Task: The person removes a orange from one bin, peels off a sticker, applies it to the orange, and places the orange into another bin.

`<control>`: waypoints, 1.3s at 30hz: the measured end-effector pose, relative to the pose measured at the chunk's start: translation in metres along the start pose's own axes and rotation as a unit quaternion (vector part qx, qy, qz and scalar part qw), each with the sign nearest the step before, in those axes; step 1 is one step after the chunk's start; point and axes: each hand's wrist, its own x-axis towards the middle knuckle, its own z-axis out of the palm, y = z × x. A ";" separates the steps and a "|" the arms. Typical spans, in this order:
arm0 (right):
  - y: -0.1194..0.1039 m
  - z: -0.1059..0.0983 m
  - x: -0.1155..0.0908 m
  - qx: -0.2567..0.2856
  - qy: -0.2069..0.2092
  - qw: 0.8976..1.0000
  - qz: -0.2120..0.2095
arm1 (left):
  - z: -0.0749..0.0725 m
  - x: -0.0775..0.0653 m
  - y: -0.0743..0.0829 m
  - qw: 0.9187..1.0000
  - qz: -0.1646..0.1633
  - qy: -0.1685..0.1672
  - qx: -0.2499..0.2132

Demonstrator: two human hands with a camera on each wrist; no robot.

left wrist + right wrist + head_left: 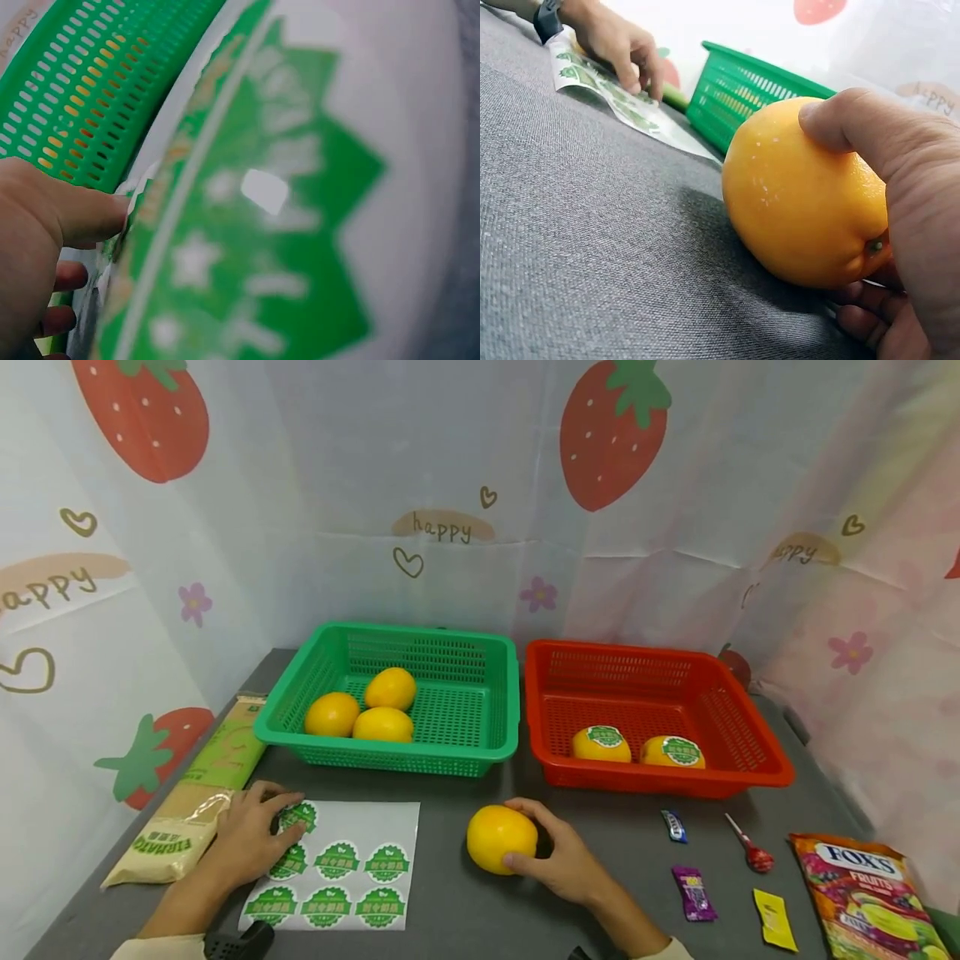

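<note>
My left hand [251, 831] rests at the upper left corner of a white sheet of round green stickers [367, 827]. Its thumb and forefinger stand apart around the corner sticker [302, 816]. Up close in the left wrist view, the thumb [94, 216] touches the edge of a green sticker [292, 217], which is blurred. With thumb and fingers curled round it, my right hand [558, 856] holds a yellow-orange orange [501, 839] at the table, right of the sheet. The orange's side facing the right wrist camera bears no sticker.
Behind stands a green basket [390, 760] with three oranges [383, 724]. A red basket [667, 781] beside it holds two stickered oranges [602, 743]. Candies [695, 893], a lollipop [759, 859] and a Fox's bag [870, 893] lie right. A Firmato packet [195, 802] lies left.
</note>
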 end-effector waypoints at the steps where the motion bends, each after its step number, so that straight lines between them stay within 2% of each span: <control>1: 0.000 0.000 0.000 0.000 0.000 1.000 -0.002 | 0.001 0.000 -0.001 1.000 0.008 0.019 -0.004; 4: 0.000 0.000 0.000 -0.002 -0.001 1.000 -0.003 | 0.004 0.002 -0.003 0.995 0.047 0.082 -0.034; 6: 0.000 0.000 0.000 -0.002 -0.002 1.000 0.004 | 0.005 0.002 -0.005 0.991 0.063 0.103 -0.048; 8: 0.003 0.000 0.000 -0.004 -0.001 1.000 0.010 | 0.003 0.002 -0.005 0.992 0.060 0.092 -0.068; 9: 0.006 0.000 0.000 -0.004 -0.001 1.000 0.014 | 0.001 0.002 -0.004 0.993 0.048 0.078 -0.078; 13: 0.024 0.000 0.002 -0.014 0.002 1.000 0.016 | -0.012 0.006 0.001 0.993 0.002 0.001 -0.120; 14: 0.028 0.000 0.002 -0.015 0.001 1.000 0.017 | -0.016 0.007 0.003 0.992 -0.002 -0.009 -0.128; 16: 0.033 0.000 0.002 -0.017 0.000 1.000 0.018 | -0.020 0.009 0.010 0.990 0.009 -0.006 -0.137; 18: 0.024 0.000 0.001 -0.013 -0.003 1.000 0.020 | -0.023 0.012 0.023 0.990 0.029 0.018 -0.139; 21: 0.010 -0.001 0.000 -0.005 -0.005 1.000 0.022 | -0.027 0.017 0.052 0.985 0.062 0.057 -0.151; 24: -0.002 -0.001 0.000 -0.002 -0.008 1.000 0.021 | -0.032 0.023 0.081 0.977 0.085 0.067 -0.182; 28: -0.003 0.000 0.000 -0.003 -0.010 1.000 0.024 | -0.033 0.028 0.110 0.963 0.118 0.051 -0.235; 31: -0.002 -0.001 0.000 -0.004 -0.010 1.000 0.024 | -0.028 0.032 0.130 0.952 0.137 0.030 -0.271; 35: 0.005 -0.001 0.000 -0.007 -0.006 1.000 0.016 | -0.012 0.038 0.155 0.939 0.145 0.004 -0.310; 39: 0.022 0.000 0.001 -0.021 -0.004 1.000 0.009 | 0.013 0.042 0.175 0.931 0.133 -0.027 -0.339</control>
